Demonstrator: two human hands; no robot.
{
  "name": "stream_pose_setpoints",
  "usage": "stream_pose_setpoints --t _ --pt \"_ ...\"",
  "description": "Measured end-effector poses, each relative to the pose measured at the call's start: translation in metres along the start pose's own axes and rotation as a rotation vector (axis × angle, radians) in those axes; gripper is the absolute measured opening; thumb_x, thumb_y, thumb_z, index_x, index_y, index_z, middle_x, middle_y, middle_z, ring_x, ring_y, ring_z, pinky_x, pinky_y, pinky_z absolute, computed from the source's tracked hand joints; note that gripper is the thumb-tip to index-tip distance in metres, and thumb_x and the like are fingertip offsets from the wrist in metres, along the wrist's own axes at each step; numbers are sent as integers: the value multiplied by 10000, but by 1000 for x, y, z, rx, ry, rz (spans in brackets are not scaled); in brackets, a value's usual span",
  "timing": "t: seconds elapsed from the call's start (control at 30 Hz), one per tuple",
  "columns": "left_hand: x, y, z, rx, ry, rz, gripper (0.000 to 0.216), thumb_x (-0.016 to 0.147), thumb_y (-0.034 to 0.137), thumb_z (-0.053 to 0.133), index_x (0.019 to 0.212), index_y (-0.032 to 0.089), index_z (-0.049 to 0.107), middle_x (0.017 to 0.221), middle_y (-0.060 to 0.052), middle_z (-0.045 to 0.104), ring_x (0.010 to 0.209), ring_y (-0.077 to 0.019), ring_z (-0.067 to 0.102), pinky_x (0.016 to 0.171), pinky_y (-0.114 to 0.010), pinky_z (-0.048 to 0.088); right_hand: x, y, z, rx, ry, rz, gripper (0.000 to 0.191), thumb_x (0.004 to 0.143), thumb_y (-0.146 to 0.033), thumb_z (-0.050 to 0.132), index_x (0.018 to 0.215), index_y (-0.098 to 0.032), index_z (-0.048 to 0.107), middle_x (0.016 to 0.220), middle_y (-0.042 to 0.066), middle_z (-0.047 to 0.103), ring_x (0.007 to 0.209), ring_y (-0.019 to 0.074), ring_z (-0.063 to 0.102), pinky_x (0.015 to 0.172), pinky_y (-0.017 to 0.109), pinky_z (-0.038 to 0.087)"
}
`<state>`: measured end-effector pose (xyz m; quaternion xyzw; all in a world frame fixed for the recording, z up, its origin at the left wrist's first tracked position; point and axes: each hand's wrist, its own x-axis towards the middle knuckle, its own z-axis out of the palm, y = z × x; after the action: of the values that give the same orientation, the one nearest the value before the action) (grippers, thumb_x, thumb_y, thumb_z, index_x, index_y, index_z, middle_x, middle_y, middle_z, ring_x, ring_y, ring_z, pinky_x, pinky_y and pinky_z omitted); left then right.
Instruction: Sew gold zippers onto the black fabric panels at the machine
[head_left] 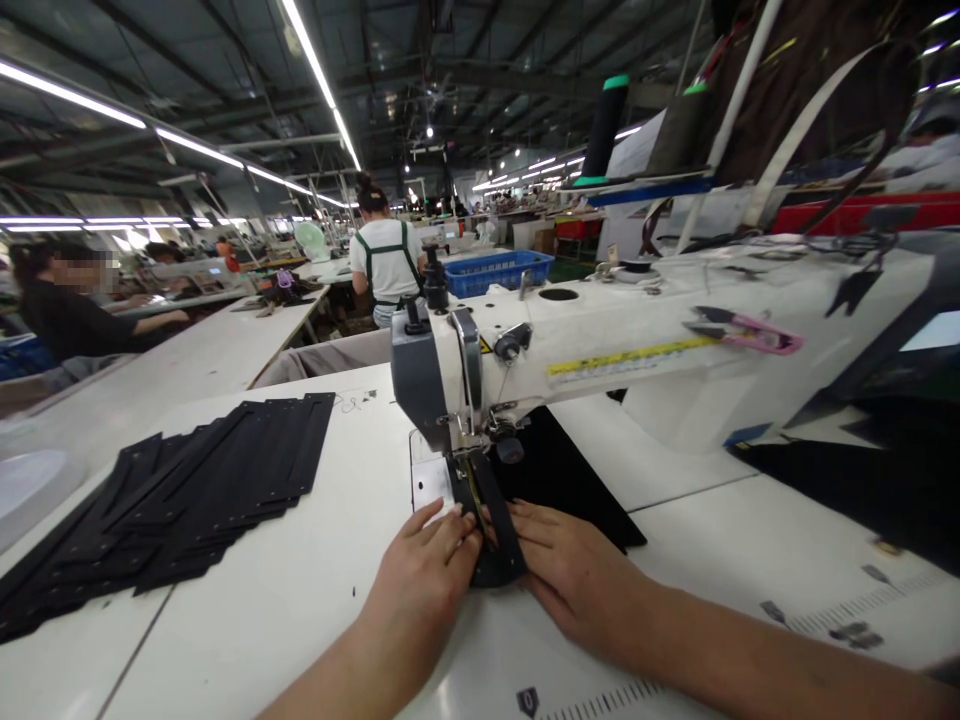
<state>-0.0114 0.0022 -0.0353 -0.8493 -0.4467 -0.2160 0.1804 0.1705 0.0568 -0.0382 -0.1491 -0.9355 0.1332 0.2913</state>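
Observation:
A narrow black strap piece (pixel 491 520) lies on the white sewing table (pixel 315 590) and runs up under the presser foot (pixel 466 452) of a white sewing machine (pixel 645 340). My left hand (pixel 424 570) rests flat on the table, fingers stretched against the strap's left side. My right hand (pixel 574 570) lies flat on the strap's right side, fingers pressing on the black piece. A larger black panel (pixel 570 480) lies beneath the machine arm, behind my right hand.
A fanned stack of black strips (pixel 180 495) covers the table's left half. Pink thread snips (pixel 742 330) lie on the machine arm. Thread cones (pixel 606 125) stand behind. A blue basket (pixel 499 270) and other workers (pixel 386 255) are at benches farther back.

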Motion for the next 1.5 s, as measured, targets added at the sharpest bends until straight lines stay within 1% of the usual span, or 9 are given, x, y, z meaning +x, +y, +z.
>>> stream_pose_setpoints --t 0.17,0.37,0.57,0.7,0.83,0.93,1.07,1.27,1.5 --pt "1 -11 9 5 28 -2 232 890 122 365 890 130 597 921 -78 648 888 -182 615 848 -383 490 5 8 1 18 14 8 312 816 -68 401 1031 -108 624 1111 127 606 1092 217 521 997 374 380" --pt "10 -19 6 -42 -6 -7 237 891 138 355 899 125 592 883 -91 640 846 -191 614 810 -367 500 17 17 0 63 -6 20 309 811 -62 394 1008 -108 628 1099 123 611 1105 203 511 1013 359 359" --pt "17 -29 10 -79 -33 -32 211 862 123 376 908 123 582 853 -107 612 809 -209 595 765 -372 516 25 26 3 53 13 58 289 782 -58 423 955 -136 641 1032 110 635 1031 207 552 943 352 426" --pt "20 -35 16 -131 -53 -101 148 819 98 460 879 149 585 812 -80 584 794 -210 573 721 -359 526 31 32 7 47 68 47 285 776 -47 409 905 -137 647 934 106 657 976 210 573 927 363 433" --pt "18 -37 14 -178 -37 -174 232 805 59 413 878 181 596 831 -69 589 797 -195 586 702 -331 539 32 33 7 54 80 48 270 780 -50 408 882 -137 642 951 109 648 972 209 572 903 359 450" --pt "15 -36 8 -197 13 -142 259 829 79 394 965 182 588 926 -74 619 875 -196 594 752 -325 537 29 30 6 18 122 66 267 800 -49 394 851 -149 636 965 101 644 954 197 580 877 338 467" --pt "13 -34 3 -185 36 -77 250 846 91 393 977 173 589 870 -67 645 831 -182 612 789 -330 529 27 27 5 -4 169 31 306 808 -31 371 837 -170 642 926 80 657 907 178 599 850 312 482" --pt "10 -37 7 -137 25 1 255 868 89 365 980 164 582 864 -62 655 817 -156 630 849 -347 501 27 32 6 -57 110 36 273 800 -42 392 788 -142 645 882 93 661 880 184 606 811 291 497" --pt "13 -36 14 -41 60 49 256 893 97 334 904 138 586 793 -51 629 758 -145 622 826 -341 502 29 35 5 -103 68 16 264 810 -58 385 812 -137 638 892 95 664 885 183 602 821 296 489"
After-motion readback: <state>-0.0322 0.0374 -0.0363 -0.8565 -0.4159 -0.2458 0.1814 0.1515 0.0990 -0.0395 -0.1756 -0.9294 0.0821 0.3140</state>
